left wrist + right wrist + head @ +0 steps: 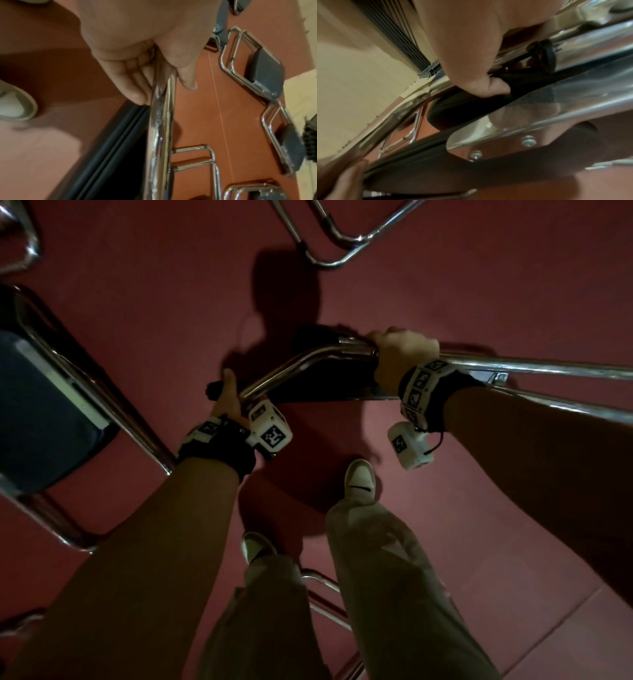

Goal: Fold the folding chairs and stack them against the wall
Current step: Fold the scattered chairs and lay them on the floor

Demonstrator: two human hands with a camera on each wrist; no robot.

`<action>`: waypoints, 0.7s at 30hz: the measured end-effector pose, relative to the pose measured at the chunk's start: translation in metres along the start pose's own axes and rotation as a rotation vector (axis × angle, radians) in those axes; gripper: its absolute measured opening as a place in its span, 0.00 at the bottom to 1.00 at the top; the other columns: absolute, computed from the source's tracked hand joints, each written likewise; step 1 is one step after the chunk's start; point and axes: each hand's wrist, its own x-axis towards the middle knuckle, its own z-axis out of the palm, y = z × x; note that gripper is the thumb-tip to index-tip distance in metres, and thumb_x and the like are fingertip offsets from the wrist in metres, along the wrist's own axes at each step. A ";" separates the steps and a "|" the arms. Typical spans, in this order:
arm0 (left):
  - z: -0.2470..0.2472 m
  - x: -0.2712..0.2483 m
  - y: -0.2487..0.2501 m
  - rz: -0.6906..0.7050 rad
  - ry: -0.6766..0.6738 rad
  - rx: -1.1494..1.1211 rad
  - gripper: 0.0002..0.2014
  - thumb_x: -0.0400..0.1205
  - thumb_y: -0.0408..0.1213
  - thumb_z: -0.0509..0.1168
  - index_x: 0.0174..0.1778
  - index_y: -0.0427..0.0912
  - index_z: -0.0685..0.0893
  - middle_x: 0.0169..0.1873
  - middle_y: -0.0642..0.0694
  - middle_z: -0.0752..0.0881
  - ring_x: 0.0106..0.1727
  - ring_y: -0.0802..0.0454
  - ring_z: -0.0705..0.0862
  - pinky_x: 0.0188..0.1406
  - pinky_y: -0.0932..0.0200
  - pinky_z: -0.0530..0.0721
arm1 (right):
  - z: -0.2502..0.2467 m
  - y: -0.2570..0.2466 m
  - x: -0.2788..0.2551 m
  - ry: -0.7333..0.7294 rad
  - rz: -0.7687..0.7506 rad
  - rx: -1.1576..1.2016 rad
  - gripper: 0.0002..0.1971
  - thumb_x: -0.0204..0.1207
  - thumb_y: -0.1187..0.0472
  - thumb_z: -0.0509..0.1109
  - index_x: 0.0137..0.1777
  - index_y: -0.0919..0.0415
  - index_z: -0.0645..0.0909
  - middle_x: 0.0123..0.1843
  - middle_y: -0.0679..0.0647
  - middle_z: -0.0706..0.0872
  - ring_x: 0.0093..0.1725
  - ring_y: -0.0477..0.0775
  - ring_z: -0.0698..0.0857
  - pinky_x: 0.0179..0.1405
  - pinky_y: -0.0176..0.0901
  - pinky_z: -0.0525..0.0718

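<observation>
A folded chair [308,361] with chrome tubes and a dark pad hangs in front of me above the red floor. My left hand [228,398] grips its bent chrome tube at the left end; the left wrist view shows the fingers [135,81] curled round that chrome tube [161,121]. Farther right, my right hand [402,349] grips the top tube, its knuckles [488,83] wrapped over the frame beside the dark pad [462,108]. The chair's legs [548,369] run off to the right.
An unfolded chair with a dark blue seat [41,412] stands at the left. More chrome frames [342,237] lie at the top and behind my legs [325,580]. Several chairs [264,70] stand along a cream wall [302,86]. My shoes [359,474] are on the red floor.
</observation>
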 end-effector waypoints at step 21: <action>-0.160 0.120 -0.115 -0.319 -0.119 0.610 0.43 0.72 0.71 0.67 0.71 0.37 0.79 0.57 0.34 0.87 0.56 0.37 0.87 0.61 0.41 0.84 | 0.219 -0.054 -0.165 0.229 0.309 0.093 0.30 0.77 0.59 0.68 0.80 0.44 0.70 0.76 0.57 0.75 0.69 0.68 0.74 0.69 0.66 0.68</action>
